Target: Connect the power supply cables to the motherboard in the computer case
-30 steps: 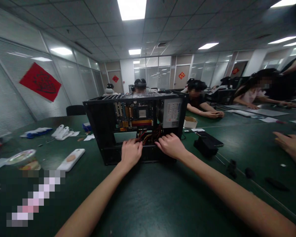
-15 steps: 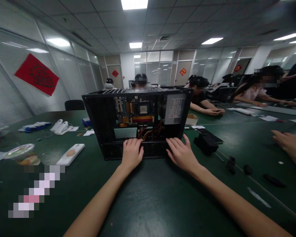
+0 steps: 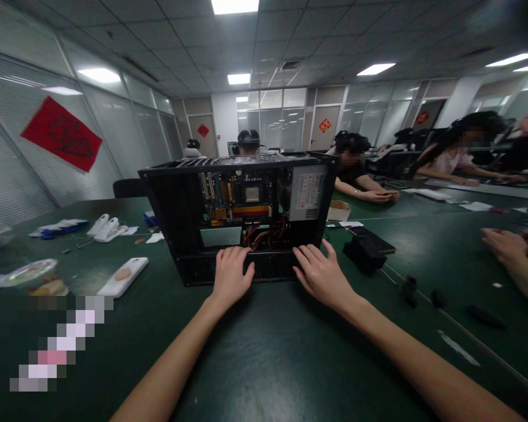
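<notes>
In the head view a black computer case stands upright on the green table, its open side facing me. Inside it show a motherboard, a grey power supply at the upper right and a bundle of coloured cables. My left hand has its fingers bent over the edge of the case's lower black panel, thumb apart on the right. Farther right along that edge, my right hand holds it likewise, its thumb pointing up. The fingertips of both hands are partly hidden behind the edge.
On the left lie a white phone-like object, a plastic-lidded container and white items. A black box-shaped object and small black parts lie right. Another person's hand is at the right edge.
The whole view has shifted slightly, so things sit a little farther left. Both hands keep their hold on the case's lower edge. At the far right, a background person has changed posture.
</notes>
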`<state>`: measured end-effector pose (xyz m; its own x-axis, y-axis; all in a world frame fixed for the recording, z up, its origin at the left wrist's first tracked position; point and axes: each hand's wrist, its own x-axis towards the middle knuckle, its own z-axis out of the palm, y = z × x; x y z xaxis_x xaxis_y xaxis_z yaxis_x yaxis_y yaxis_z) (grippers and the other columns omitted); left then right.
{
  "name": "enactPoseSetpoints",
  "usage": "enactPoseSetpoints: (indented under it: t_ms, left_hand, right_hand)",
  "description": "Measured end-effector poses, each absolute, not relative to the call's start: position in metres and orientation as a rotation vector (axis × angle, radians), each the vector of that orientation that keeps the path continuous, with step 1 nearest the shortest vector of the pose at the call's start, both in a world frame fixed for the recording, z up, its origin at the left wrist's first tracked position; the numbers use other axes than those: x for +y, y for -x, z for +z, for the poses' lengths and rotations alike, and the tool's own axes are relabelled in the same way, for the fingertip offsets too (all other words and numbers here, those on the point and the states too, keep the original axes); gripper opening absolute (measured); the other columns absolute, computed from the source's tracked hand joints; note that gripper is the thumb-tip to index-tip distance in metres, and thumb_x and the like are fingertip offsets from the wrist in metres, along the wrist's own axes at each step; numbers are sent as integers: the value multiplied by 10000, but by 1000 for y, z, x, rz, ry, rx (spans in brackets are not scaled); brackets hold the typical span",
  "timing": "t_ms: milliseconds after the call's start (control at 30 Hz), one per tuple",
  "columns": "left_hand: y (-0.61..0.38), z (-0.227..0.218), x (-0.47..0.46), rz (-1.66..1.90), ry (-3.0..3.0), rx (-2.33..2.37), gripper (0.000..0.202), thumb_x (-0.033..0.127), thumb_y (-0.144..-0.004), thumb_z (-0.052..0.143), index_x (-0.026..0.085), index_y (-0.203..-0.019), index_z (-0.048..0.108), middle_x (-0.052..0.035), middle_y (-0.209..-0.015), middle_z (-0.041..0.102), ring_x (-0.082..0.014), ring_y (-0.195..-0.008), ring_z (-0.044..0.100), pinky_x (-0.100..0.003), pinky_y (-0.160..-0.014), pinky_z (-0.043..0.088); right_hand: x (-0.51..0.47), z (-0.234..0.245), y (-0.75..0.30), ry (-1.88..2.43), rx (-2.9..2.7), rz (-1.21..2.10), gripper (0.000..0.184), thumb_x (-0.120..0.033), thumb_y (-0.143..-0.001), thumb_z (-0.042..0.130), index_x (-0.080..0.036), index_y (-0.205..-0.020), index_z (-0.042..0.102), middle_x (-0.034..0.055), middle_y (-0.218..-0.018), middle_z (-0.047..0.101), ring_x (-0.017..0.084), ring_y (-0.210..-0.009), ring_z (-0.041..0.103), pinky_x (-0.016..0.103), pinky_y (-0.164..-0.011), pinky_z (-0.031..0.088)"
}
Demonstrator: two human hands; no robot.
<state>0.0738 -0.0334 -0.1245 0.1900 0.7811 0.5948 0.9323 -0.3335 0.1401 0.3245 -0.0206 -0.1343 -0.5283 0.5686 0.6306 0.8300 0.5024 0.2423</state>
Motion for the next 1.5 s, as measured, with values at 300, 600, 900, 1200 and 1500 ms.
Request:
enactPoseSetpoints:
  t_ms: [300,600,900,1200,1500]
  left_hand:
    - [-76,-124,-35,-851,2217,-1651,304,282,-909,516,232,-1200,590,-71,-1184,642,-256,-1138,530,-442,-1053,342]
    - [-82,-131,-41,-839,2168,-1630,368,263,-902,504,190,-1262,525,-101,-1240,601,-269,-1218,496,-491,-1186,220]
    - [-90,-134,-30,-964,2146,-1637,297,388,-947,484,171,-1121,588,-110,-1119,647,-268,-1109,542,-464,-1081,314]
    - [-86,-140,-13,-1275,2052,-1583,107,304,-866,567,225,-879,637,-28,-879,689,-224,-907,600,-432,-986,320]
    - [-72,-151,18,-1493,1730,-1534,342,312,-879,512,205,-555,520,-2,-561,574,-181,-663,553,-411,-922,351]
  right_hand:
    - [-23,-133,-328,1145,-2313,-717,452,-274,-965,431,-94,-1367,531,188,-1293,605,310,-1225,511,544,-1145,238]
    - [-16,-145,-329,1078,-2306,-745,486,-258,-954,438,-37,-1381,504,217,-1345,563,323,-1262,486,509,-1143,319]
    - [12,-140,-318,1030,-2389,-832,379,-217,-979,404,-96,-1279,601,152,-1037,662,255,-921,589,406,-914,445]
    - [-15,-129,-301,1157,-2319,-774,393,-209,-957,460,-45,-1296,573,199,-1103,626,276,-1037,557,424,-980,402]
    - [-52,-119,-273,1244,-2341,-878,433,-268,-928,545,-26,-1285,587,228,-1051,648,299,-969,610,437,-900,457]
